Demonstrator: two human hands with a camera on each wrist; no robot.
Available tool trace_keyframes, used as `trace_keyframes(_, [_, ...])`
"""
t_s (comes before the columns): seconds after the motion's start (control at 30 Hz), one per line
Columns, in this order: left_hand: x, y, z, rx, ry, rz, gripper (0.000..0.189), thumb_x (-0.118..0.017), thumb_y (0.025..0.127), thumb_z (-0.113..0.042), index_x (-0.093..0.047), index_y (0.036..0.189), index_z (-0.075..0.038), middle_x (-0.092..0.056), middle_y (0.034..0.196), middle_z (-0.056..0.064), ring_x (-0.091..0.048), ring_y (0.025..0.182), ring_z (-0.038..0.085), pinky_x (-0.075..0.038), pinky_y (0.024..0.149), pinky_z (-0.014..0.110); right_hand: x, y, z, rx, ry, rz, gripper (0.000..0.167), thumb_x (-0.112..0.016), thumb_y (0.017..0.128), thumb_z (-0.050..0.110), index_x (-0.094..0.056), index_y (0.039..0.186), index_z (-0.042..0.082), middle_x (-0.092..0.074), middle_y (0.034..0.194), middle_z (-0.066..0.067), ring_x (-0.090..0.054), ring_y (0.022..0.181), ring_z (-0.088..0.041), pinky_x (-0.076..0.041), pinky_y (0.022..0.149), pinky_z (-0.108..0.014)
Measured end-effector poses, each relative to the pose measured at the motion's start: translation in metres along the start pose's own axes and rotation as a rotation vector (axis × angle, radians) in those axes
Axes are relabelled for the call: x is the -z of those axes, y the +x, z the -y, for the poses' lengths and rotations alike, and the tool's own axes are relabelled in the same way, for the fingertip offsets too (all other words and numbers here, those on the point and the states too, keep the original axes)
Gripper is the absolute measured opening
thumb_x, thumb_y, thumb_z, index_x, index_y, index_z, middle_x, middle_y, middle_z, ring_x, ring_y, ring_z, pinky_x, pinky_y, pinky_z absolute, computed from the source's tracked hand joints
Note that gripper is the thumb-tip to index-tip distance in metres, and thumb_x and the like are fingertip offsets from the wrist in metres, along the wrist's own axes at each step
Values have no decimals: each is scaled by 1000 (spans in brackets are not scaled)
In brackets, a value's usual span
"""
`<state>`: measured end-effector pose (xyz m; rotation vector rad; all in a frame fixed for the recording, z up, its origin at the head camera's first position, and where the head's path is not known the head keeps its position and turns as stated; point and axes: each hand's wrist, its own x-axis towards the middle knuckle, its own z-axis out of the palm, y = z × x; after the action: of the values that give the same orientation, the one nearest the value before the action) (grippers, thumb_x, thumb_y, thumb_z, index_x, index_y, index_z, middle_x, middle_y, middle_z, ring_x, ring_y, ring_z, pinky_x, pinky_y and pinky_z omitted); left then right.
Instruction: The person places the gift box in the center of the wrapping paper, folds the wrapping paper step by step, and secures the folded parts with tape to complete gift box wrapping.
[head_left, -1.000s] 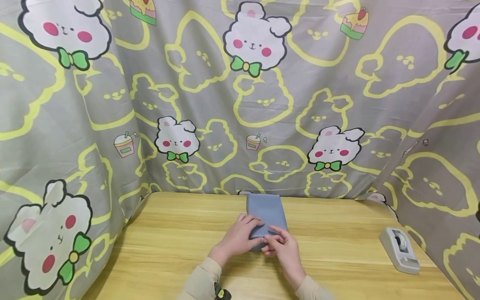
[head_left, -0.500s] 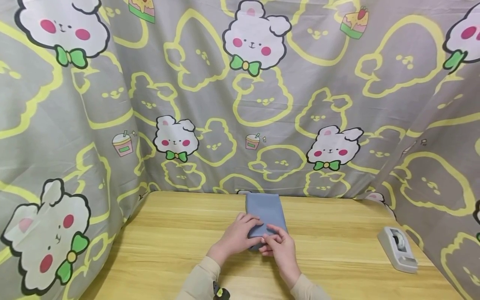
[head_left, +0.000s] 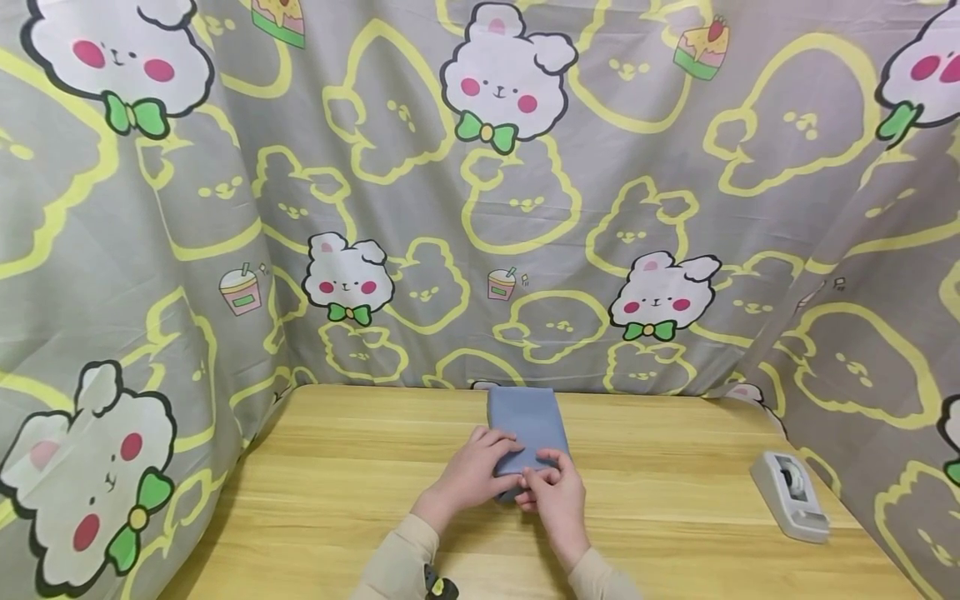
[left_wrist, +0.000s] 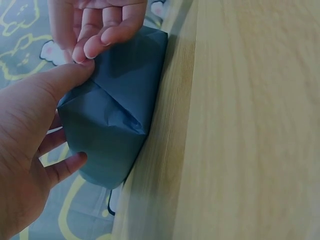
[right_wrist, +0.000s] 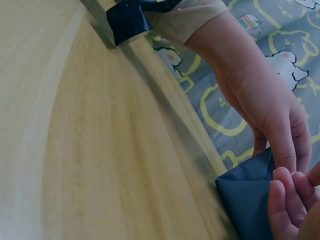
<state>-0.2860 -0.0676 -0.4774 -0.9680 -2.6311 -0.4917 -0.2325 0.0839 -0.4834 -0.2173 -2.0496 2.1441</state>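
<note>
A box-shaped parcel in blue wrapping paper [head_left: 525,421] lies near the table's back edge. Its near end carries folded paper flaps [left_wrist: 117,107], with a diagonal crease showing in the left wrist view. My left hand [head_left: 467,473] holds the parcel from the left, fingers over the top and thumb at the folded end. From the right, my right hand [head_left: 558,504] grips the upper edge of that end, index finger on top and thumb in front. The right fingertips [right_wrist: 282,175] meet the left thumb there. Its other fingers curl before the end and cover part of the folds.
A grey-white tape dispenser [head_left: 791,496] with a roll in it stands at the table's right side. Patterned fabric [head_left: 525,208] hangs at the back and both sides of the wooden table [head_left: 360,450]. A dark strap [head_left: 441,585] sits at the left sleeve.
Both hands stay at the parcel's near end with almost the same hold. The right fingers shift slightly at the top edge. The whole head view drifts a little.
</note>
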Motion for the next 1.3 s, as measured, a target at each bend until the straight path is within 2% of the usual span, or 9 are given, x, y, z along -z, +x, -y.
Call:
trace_keyframes(0.13, [0,0,-1,-3,0,-4,45,-66,89,-46,-63,127,-21,-60,129,-3,-50,112,15,-49,92,28,-2,-1,-1,21,-35,-40,35,-64,89,3,-48,120,-3,-68,70,-7,-66,50,-15,-57,50,-33])
trace_keyframes(0.33, [-1,-1,2,-1,-10,-10,44,-67,89,-43,-64,126,-20,-60,130,-2,-50,112,16,-49,94,30,-5,-1,1,15,-117,-63,41,-64,86,1,-48,124,-1,-68,69,-8,-65,49,-15,-56,49,-31])
trace_keyframes(0.57, [1,-2,1,7,-12,-1,45,-68,88,-43,-64,126,-20,-61,130,-1,-50,112,17,-49,93,31,-10,0,2,7,-117,-108,43,-61,83,-1,-48,124,-1,-68,66,-7,-64,48,-14,-56,48,-30])
trace_keyframes(0.67, [1,-1,1,3,-8,1,45,-68,88,-43,-64,126,-20,-61,131,-1,-51,113,17,-49,94,31,-9,1,1,18,-162,-117,44,-62,83,0,-49,125,-2,-68,66,-7,-63,46,-13,-55,47,-30])
trace_keyframes(0.93, [1,0,2,-3,1,-10,45,-68,88,-43,-64,126,-20,-61,130,-2,-51,112,17,-49,92,30,-2,5,10,8,-361,-15,51,-62,89,10,-45,135,-1,-68,67,-7,-59,42,-12,-54,44,-31])
trace_keyframes(1.13, [1,-1,1,-16,9,-4,46,-67,88,-46,-63,126,-20,-61,130,-1,-51,113,17,-49,93,30,6,-1,11,-9,-450,105,55,-52,100,23,-34,148,2,-66,66,-10,-58,42,-14,-54,44,-32])
trace_keyframes(1.2, [2,-1,1,-13,4,-6,47,-67,88,-48,-63,127,-21,-61,130,-2,-51,113,16,-49,93,30,12,-1,12,66,-497,96,49,-52,100,23,-41,144,2,-64,63,-7,-56,43,-10,-51,45,-27])
trace_keyframes(1.23, [2,-1,0,-11,1,-3,48,-66,88,-49,-63,127,-21,-60,130,-2,-51,113,16,-49,93,30,15,-1,12,138,-525,74,43,-54,99,21,-48,138,3,-62,61,-4,-54,44,-7,-49,45,-24])
trace_keyframes(1.3, [2,-1,0,-9,-2,-2,49,-65,88,-51,-63,127,-22,-60,130,-2,-51,113,16,-49,93,31,21,0,13,343,-612,15,31,-61,95,17,-61,123,4,-59,63,0,-51,51,-6,-45,49,-23])
